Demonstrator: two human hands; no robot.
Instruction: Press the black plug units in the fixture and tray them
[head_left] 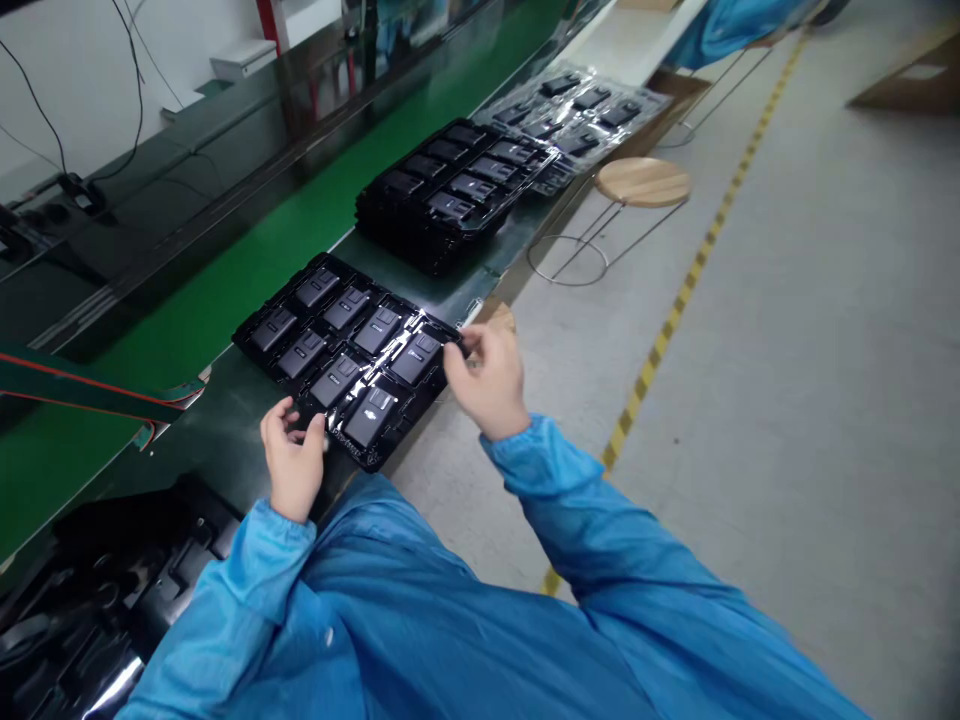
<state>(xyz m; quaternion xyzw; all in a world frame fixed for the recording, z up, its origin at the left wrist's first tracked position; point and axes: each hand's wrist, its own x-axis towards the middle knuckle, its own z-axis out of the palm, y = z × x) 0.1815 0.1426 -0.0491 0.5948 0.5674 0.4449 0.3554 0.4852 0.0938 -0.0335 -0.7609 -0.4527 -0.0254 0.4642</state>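
The black tray point(411, 402) sits on a dark table point(232, 435), between a green strip point(315, 190) and grey floor point(787, 350). Near the tray's front edge, the left hand point(295, 460) is half open, empty. The right hand point(491, 378) reaches its right corner; I can't tell if it pinches.

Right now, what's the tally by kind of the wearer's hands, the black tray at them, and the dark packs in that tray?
Hands, the left hand and the right hand: 2
Black tray: 1
Dark packs in it: 8
Total: 11
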